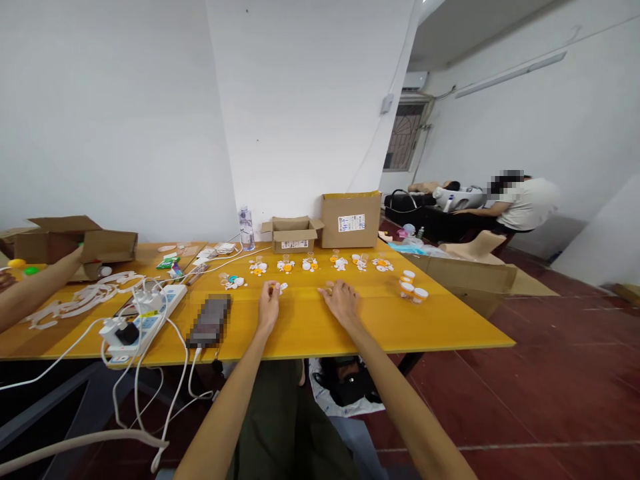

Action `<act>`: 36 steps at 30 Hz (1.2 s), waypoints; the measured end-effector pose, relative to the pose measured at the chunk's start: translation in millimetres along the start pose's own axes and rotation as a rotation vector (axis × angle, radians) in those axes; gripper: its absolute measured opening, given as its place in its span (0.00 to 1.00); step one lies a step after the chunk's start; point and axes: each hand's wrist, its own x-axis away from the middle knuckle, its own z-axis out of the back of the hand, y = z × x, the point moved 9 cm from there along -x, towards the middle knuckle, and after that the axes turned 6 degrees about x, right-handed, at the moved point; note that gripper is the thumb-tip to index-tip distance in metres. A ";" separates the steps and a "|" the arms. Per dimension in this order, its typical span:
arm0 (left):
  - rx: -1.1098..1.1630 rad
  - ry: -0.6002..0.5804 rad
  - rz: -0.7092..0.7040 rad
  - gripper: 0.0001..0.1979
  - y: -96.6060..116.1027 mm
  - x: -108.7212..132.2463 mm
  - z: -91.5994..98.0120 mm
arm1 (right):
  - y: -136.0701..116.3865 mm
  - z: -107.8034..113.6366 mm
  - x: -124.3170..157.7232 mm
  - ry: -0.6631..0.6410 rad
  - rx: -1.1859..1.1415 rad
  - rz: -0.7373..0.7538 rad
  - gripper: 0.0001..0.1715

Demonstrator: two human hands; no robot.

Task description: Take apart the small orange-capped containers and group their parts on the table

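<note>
My left hand [269,305] is closed, its thumb and fingers pinching a small white plastic piece [283,288] just above the yellow table. To its right, my right hand [344,300] is curled over the tabletop, with a small clear plastic cup [329,287] at its thumb and fingertips; the fingers partly hide it. Beyond both hands lies a row of small piles of white and orange plastic parts [285,265], with clear cups among them. Several assembled orange-and-white round pieces [420,294] stand together on the right. One pile on the left includes a teal part [232,280].
An open cardboard box [291,240] and a larger closed one [350,230] stand against the wall. A bottle [247,228] is beside them. At left are a phone [209,321], a cabled power strip [150,323] and another person's arm [40,290]. Someone sits far right [530,203].
</note>
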 end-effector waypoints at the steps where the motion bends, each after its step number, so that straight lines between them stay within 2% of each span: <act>1: 0.002 -0.012 -0.004 0.14 0.9 0.3 -1.3 | -1.0 5.5 0.5 0.029 -0.009 0.006 0.19; 4: 0.004 -0.064 -0.007 0.13 2.0 0.9 -6.3 | -25.8 9.1 7.6 0.029 -0.108 0.117 0.22; 8: 0.021 -0.131 0.000 0.12 0.7 1.4 -11.8 | -79.6 -10.0 25.0 -0.121 -0.375 0.303 0.18; 11: 0.045 -0.162 0.009 0.11 -0.2 1.7 -13.4 | -104.5 -29.4 31.6 -0.248 -0.546 0.300 0.12; 13: 0.053 -0.173 0.023 0.11 -1.5 1.7 -14.0 | -112.2 -37.3 31.7 -0.297 -0.644 0.275 0.08; 17: 0.073 -0.184 0.064 0.10 -7.2 1.3 -16.1 | -108.5 -44.6 28.2 -0.352 -0.822 0.183 0.06; 22: 0.074 -0.160 0.019 0.08 -7.3 0.5 -15.5 | -97.8 -51.7 28.7 -0.417 -0.984 0.066 0.11; 28: 0.079 -0.248 0.041 0.09 -10.1 3.4 -22.0 | -96.4 -51.4 26.6 -0.400 -0.982 0.074 0.11; 36: 0.058 -0.256 0.047 0.11 -19.5 2.4 -24.0 | -86.7 -52.7 22.6 -0.366 -0.905 0.049 0.07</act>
